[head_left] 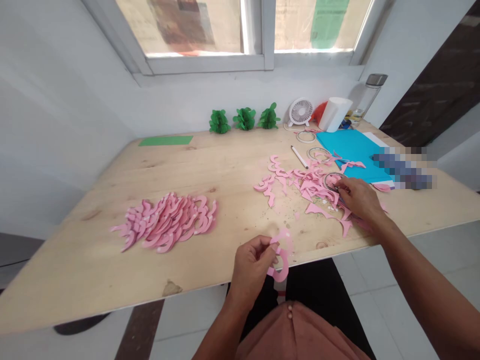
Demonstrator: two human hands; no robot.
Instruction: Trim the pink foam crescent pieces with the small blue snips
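My left hand is closed at the table's front edge, pinching a curved pink paper cutout between thumb and fingers. My right hand reaches over a heap of pink paper scraps, its fingers closed on the rim of a roll of tape. Part of that roll is hidden behind the fingers. Left of my left hand lies a large pile of wavy pink paper cutouts, many with small pale patches on them.
Beyond the scraps lie a white marker, another tape roll and blue paper. Along the wall stand several green paper figures, a small fan, a white roll and a glass bottle. A green strip lies at the back left.
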